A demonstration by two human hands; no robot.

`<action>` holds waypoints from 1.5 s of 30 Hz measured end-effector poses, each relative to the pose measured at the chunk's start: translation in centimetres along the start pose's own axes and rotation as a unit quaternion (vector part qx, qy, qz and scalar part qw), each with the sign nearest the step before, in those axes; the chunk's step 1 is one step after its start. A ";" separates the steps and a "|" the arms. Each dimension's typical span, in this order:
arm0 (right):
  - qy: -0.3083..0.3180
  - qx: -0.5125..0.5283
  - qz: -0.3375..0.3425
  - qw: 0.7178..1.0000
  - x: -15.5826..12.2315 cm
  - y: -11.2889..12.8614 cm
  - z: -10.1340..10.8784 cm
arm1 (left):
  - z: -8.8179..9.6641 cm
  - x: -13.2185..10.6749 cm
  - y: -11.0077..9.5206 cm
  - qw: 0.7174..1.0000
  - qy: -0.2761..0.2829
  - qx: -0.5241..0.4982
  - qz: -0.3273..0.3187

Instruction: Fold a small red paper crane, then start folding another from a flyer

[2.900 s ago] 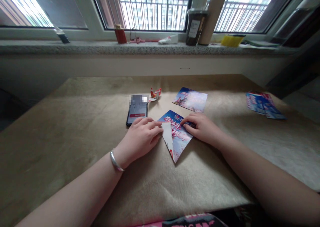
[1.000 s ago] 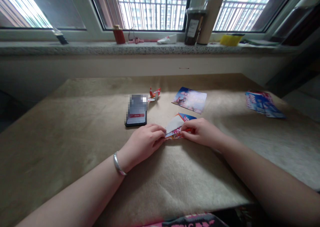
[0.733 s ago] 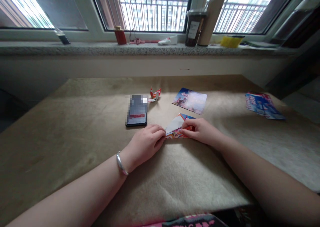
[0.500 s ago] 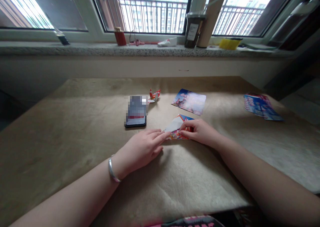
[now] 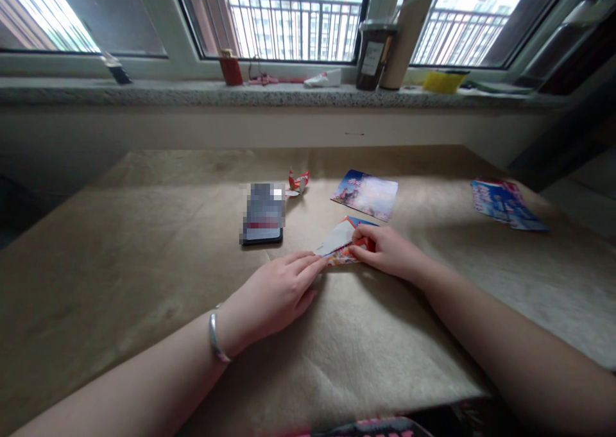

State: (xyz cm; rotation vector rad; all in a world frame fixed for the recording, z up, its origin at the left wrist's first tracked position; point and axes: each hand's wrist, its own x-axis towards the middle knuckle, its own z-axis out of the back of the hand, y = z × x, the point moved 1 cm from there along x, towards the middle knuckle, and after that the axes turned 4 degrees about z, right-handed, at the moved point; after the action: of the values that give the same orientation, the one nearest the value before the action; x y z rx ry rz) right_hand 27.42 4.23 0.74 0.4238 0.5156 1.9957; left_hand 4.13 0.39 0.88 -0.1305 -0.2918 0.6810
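While the left hand (image 5: 276,291) lies flat, the right hand (image 5: 384,248) curls

Straight left fingers touch the left corner of the folded paper (image 5: 337,237) on the bench (image 5: 144,231). Bent right fingers touch its right side, but I can't tell if they pinch.

A slim silver bangle (image 5: 214,338) rings the left wrist (image 5: 227,328), and dark clothing (image 5: 375,427) with pink print shows below.

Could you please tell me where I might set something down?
Bare table: left of the phone; between the flat card and the card pile. Crowded: around the folded paper, with the left hand and the right hand on it.
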 end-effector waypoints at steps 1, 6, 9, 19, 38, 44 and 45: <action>-0.008 0.003 -0.011 1.000 0.1 -0.1 0.0 | 0.0 0.1 0.1 1.000 0.004 -0.004 0.001; -0.002 0.011 -0.034 0.999 0.3 -0.6 -0.1 | -0.3 0.2 0.6 1.000 0.023 -0.011 0.002; 0.018 0.031 -0.024 0.999 0.4 -1.0 -0.1 | -0.4 0.2 0.6 0.999 0.029 -0.007 0.012; -0.006 -0.045 -0.037 0.998 0.9 -1.1 -0.3 | -0.3 0.3 0.5 0.998 0.046 0.029 0.033; -0.033 -0.080 -0.022 0.996 0.9 -2.0 -0.8 | -0.7 0.2 0.7 0.998 0.041 0.044 0.036; -0.021 -0.123 -0.048 0.991 0.7 -1.9 -0.6 | -0.6 0.2 0.7 0.998 0.042 0.025 0.025; -0.018 -0.127 -0.048 0.991 0.7 -1.9 -0.5 | -0.6 0.2 0.7 0.999 0.042 0.023 0.021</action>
State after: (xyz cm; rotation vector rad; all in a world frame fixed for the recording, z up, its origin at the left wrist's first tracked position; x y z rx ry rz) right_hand 28.30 5.58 -0.63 0.2717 0.2501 1.9258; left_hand 4.04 1.04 0.15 -0.1225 -0.1925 0.7214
